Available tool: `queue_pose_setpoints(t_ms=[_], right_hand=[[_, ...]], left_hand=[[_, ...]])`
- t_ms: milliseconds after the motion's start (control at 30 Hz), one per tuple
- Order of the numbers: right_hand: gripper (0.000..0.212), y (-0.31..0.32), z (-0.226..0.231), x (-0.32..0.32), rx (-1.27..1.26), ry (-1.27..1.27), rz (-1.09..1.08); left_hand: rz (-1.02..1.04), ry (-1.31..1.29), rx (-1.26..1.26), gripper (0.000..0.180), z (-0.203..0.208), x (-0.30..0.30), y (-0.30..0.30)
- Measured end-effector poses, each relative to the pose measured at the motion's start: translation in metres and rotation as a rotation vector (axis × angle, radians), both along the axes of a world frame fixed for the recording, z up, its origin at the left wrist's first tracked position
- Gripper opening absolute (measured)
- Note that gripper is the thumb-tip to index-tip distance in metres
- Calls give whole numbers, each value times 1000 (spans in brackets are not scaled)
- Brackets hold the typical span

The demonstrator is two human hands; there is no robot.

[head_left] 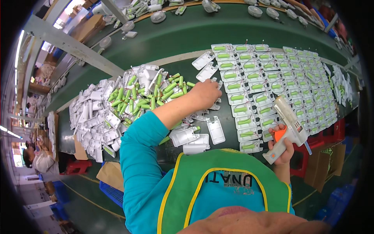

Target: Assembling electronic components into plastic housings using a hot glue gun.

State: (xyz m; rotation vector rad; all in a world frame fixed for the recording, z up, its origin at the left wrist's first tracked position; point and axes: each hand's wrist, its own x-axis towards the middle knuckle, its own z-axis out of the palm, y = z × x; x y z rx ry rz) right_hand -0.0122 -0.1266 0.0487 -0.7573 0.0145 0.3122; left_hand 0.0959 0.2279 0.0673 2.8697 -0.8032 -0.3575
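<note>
My right hand (285, 151) is wrapped round the handle of a glue gun (291, 121) with a pale body and an orange trigger, its barrel end up over the rows of shells. My left hand (205, 94) reaches across the table with fingers curled down among a few white plastic shells (207, 72); what its fingertips grip is hidden. Right of it lie many rows of white shells (240, 109), each with a green cylindrical battery and thin wires. Left of it is a heap of loose green batteries (168, 93) with wires.
A large pile of white plastic shells (90, 128) covers the table's left part. Loose shells (216, 130) lie near my chest. Beyond runs a green conveyor belt (175, 37) with small white fans (158, 16) along its far side. A cardboard box (322, 169) and red stools stand below.
</note>
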Motion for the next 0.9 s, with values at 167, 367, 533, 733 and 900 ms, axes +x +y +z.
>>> queue_pose_setpoints(t_ms=[167, 367, 533, 733, 900], right_hand=[[52, 2, -1, 0, 10, 18, -11], [52, 4, 0, 1, 8, 26, -12], [53, 5, 0, 3, 6, 24, -1], [54, 4, -2, 3, -14, 24, -6], [54, 8, -1, 4, -7, 14, 20]], left_hand=[[-118, -139, 97, 19, -5, 11, 10], [-129, -144, 44, 14, -6, 32, 36], [6, 30, 91, 18, 12, 47, 34], [285, 92, -445, 25, 62, 46, 49], [131, 69, -422, 23, 37, 19, 30]])
